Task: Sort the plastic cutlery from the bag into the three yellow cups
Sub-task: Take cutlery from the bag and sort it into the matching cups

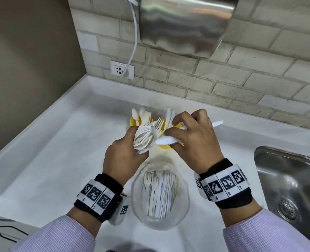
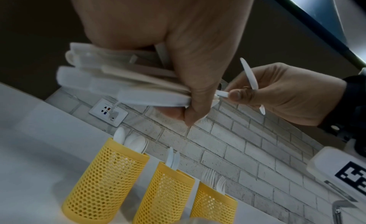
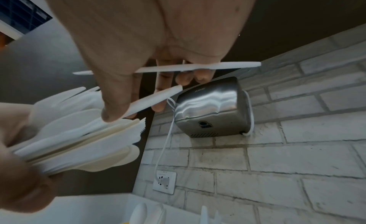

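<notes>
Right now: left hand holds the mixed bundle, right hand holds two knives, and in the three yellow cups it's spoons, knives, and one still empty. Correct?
One error: no cup is empty. The left wrist view shows the third yellow cup already holding forks, beside the spoon cup and knife cup. The rest stands: the left hand grips the mixed bundle, and the right hand holds two knives.
</notes>
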A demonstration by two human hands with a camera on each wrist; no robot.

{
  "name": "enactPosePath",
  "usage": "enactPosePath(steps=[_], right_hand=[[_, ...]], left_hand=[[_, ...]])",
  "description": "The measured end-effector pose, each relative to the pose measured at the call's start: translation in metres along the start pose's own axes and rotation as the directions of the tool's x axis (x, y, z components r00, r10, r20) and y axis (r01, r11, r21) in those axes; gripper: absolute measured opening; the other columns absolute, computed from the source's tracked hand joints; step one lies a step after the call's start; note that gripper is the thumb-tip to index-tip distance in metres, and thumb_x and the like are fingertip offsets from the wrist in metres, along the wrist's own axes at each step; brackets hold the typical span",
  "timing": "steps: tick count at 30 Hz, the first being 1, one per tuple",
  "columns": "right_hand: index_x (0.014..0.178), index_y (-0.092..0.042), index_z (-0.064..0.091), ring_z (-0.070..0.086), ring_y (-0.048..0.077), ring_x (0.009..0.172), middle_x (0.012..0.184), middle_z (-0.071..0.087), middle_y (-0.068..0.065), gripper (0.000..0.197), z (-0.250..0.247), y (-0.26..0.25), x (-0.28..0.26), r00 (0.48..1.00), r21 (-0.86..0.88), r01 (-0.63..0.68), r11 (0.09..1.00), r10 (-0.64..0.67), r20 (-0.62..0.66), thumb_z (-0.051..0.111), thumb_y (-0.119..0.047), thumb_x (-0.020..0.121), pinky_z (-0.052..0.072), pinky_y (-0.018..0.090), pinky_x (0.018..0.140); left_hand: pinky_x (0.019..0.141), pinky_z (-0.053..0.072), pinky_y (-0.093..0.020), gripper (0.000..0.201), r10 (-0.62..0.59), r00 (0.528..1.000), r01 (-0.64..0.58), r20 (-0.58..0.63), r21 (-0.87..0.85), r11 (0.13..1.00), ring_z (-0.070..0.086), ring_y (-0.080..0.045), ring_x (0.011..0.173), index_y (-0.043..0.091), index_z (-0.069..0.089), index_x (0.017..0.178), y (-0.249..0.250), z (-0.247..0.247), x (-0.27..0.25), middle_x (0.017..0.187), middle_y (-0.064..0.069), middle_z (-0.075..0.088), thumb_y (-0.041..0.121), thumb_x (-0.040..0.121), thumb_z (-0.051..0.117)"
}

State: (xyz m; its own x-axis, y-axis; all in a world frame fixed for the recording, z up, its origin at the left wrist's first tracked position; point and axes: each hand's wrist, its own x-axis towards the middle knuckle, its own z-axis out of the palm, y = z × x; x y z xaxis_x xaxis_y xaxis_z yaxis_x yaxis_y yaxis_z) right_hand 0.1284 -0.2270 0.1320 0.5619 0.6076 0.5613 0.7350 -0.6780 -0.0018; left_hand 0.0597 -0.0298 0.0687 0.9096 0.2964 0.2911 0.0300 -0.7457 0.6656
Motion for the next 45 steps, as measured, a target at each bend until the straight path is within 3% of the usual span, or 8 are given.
enactPosePath(steps=[10,15,20,25,29,33,36,45], right_hand=[[0.088,-0.021,0.073,0.056,0.026,0.079,0.083,0.070,-0.008,0.023,0.007,0.028,-0.009,1.000,0.091,0.015,0.996,-0.015,-0.007,0.056,-0.031,0.098,0.038,0.038,0.069],[0.105,-0.021,0.069,0.061,0.008,0.080,0.090,0.067,-0.014,0.017,0.023,0.034,-0.030,0.979,0.383,-0.184,0.905,0.135,0.152,0.053,-0.019,0.101,0.044,0.033,0.071],[0.103,-0.016,0.054,0.057,0.016,0.058,0.080,0.065,-0.006,0.015,0.033,0.017,-0.036,0.861,0.690,-0.491,0.531,0.416,0.293,0.040,-0.014,0.106,0.047,0.030,0.061],[0.116,-0.010,0.057,0.039,0.017,0.049,0.077,0.055,0.007,0.020,0.033,-0.012,-0.018,0.697,0.884,-0.450,-0.123,0.571,0.434,0.046,-0.005,0.100,0.031,0.026,0.049],[0.079,-0.017,0.052,0.024,0.011,0.043,0.063,0.030,0.001,0.031,0.023,-0.020,-0.001,0.638,0.833,-0.310,-0.458,0.550,0.540,0.049,-0.035,0.104,0.017,0.020,0.046],[0.053,-0.023,0.040,0.032,0.015,0.042,0.049,0.028,-0.003,0.056,0.020,-0.024,0.012,0.622,0.949,-0.250,-0.193,0.719,0.311,0.052,-0.040,0.104,0.035,0.028,0.048],[0.052,-0.007,0.047,0.054,0.027,0.050,0.050,0.041,0.024,0.064,0.016,-0.027,0.019,0.672,0.966,-0.259,0.008,0.720,0.175,0.042,-0.040,0.107,0.049,0.034,0.059],[0.061,-0.012,0.026,0.017,0.027,0.046,0.052,0.019,0.008,0.050,0.010,-0.043,0.024,0.723,0.993,-0.114,-0.012,0.685,0.091,0.041,-0.032,0.105,0.027,0.027,0.044]], left_hand=[[0.072,0.055,-0.038,0.055,-0.130,0.991,0.123,-0.040,-0.140,0.983,0.068,-0.028,0.082,0.031,0.056,0.124,0.005,-0.010,0.003,0.088,0.009,0.074,0.029,0.075,0.081],[0.076,0.057,-0.033,0.051,-0.234,0.970,0.208,-0.069,-0.269,0.940,0.069,-0.016,0.081,0.034,0.058,0.117,0.002,-0.010,0.005,0.088,0.014,0.073,0.027,0.074,0.084],[0.065,0.045,-0.006,0.032,-0.211,0.977,0.185,-0.043,-0.339,0.923,0.067,0.001,0.074,0.027,0.067,0.099,0.007,-0.008,0.005,0.076,0.019,0.072,0.019,0.074,0.086],[0.056,0.047,-0.013,0.017,-0.311,0.945,0.323,0.100,-0.436,0.840,0.066,-0.003,0.056,0.019,0.071,0.069,0.018,-0.005,0.002,0.062,0.009,0.073,0.021,0.077,0.086],[0.063,0.052,-0.027,0.011,-0.346,0.898,0.437,0.271,-0.632,0.640,0.070,-0.020,0.064,0.004,0.076,0.082,0.022,-0.005,0.000,0.072,-0.013,0.074,0.015,0.086,0.078],[0.071,0.052,-0.031,0.009,-0.298,0.835,0.550,0.462,-0.682,0.482,0.077,-0.030,0.084,0.004,0.077,0.094,0.029,-0.006,0.000,0.098,-0.016,0.079,0.012,0.089,0.074],[0.070,0.058,-0.031,0.006,-0.274,0.782,0.623,0.560,-0.702,0.344,0.077,-0.036,0.096,0.002,0.071,0.096,0.037,-0.008,-0.001,0.104,-0.022,0.077,0.006,0.094,0.067],[0.092,0.060,-0.051,0.019,-0.319,0.747,0.662,0.583,-0.696,0.280,0.076,-0.040,0.097,-0.015,0.068,0.104,0.036,-0.005,0.001,0.102,-0.029,0.075,0.000,0.093,0.064]])
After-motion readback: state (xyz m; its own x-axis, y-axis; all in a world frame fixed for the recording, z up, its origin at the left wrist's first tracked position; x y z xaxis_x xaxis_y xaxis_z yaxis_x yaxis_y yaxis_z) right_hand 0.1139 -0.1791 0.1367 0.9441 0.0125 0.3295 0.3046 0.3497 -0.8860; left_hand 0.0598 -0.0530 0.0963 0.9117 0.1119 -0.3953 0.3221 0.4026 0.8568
